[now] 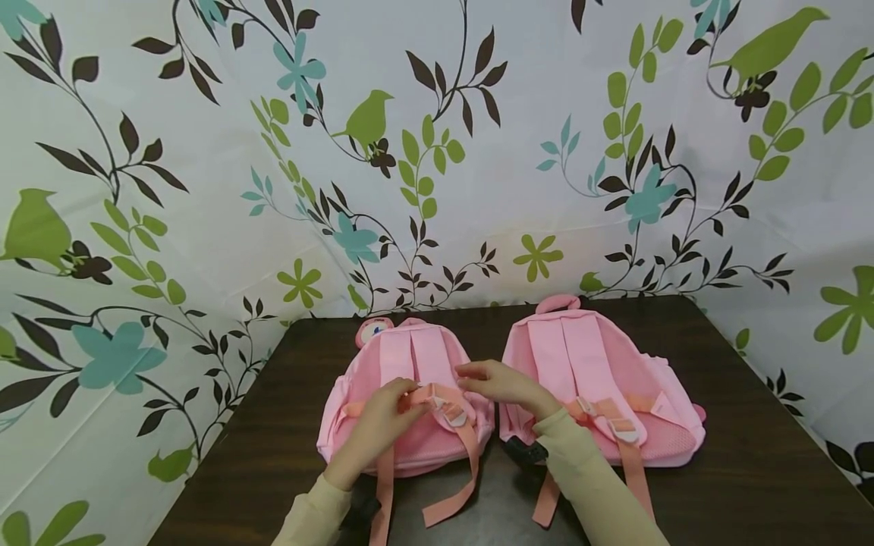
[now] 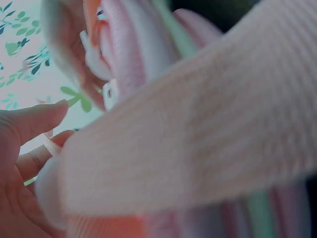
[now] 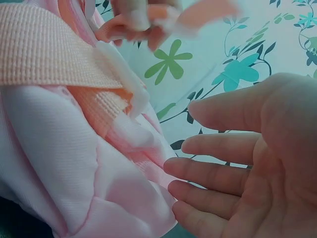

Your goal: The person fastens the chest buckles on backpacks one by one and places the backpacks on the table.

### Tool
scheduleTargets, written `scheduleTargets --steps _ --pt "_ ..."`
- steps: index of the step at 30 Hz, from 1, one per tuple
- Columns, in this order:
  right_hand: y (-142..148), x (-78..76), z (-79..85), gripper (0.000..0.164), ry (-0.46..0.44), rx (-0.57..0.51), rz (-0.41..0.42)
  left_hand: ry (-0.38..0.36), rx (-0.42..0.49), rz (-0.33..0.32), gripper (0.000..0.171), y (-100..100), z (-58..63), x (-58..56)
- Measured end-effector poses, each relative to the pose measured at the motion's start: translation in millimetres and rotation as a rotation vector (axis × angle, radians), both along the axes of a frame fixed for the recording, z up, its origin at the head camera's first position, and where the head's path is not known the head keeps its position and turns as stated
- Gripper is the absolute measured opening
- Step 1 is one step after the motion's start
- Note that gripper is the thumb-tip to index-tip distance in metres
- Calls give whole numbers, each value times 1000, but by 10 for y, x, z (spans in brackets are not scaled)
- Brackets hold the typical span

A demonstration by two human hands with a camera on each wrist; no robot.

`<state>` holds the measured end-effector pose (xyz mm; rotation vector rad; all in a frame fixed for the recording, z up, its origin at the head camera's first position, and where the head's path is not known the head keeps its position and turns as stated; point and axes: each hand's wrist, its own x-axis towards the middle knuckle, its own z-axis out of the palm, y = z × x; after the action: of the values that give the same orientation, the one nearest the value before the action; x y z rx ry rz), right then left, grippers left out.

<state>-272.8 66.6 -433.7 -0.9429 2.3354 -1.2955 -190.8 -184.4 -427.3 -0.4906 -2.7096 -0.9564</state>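
Two pink backpacks lie side by side with their shoulder straps upward: the left backpack (image 1: 423, 447) under both hands and the right backpack (image 1: 672, 425) beside it. My left hand (image 1: 382, 417) pinches an orange webbing strap (image 1: 423, 394) near a white buckle (image 1: 456, 415) on the left backpack. The right wrist view also shows this left hand (image 3: 136, 17) gripping the webbing. Over the left backpack's right side hovers my right hand (image 1: 505, 384), its fingers (image 3: 213, 168) extended and holding nothing. A wide strap blurs across much of the left wrist view.
The backpacks rest on a dark wooden table (image 1: 744, 455). Loose orange strap ends (image 1: 451, 508) trail toward the front. A patterned cloth (image 1: 519, 152) with leaves and birds hangs behind and at the sides. A round eye-like piece (image 1: 373, 331) pokes out behind the left backpack.
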Motion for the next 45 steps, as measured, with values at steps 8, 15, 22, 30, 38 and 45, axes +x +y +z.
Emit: scheduleTargets --steps 8,15,22,30,38,45 --pt "-35 23 25 52 2 16 -10 -47 143 9 19 -158 158 41" --pt "-108 71 19 55 39 45 -13 -26 193 1 24 -276 309 93" --pt "-212 146 2 56 45 90 -1 4 214 -4 28 -353 467 55" --pt "-304 221 -33 54 97 138 75 25 194 -2 37 -343 648 21" --pt "-414 257 -72 42 214 153 69 8 205 -42 30 -345 728 14" --pt "-494 359 22 33 267 115 -22 9 189 -106 29 -367 735 -9"
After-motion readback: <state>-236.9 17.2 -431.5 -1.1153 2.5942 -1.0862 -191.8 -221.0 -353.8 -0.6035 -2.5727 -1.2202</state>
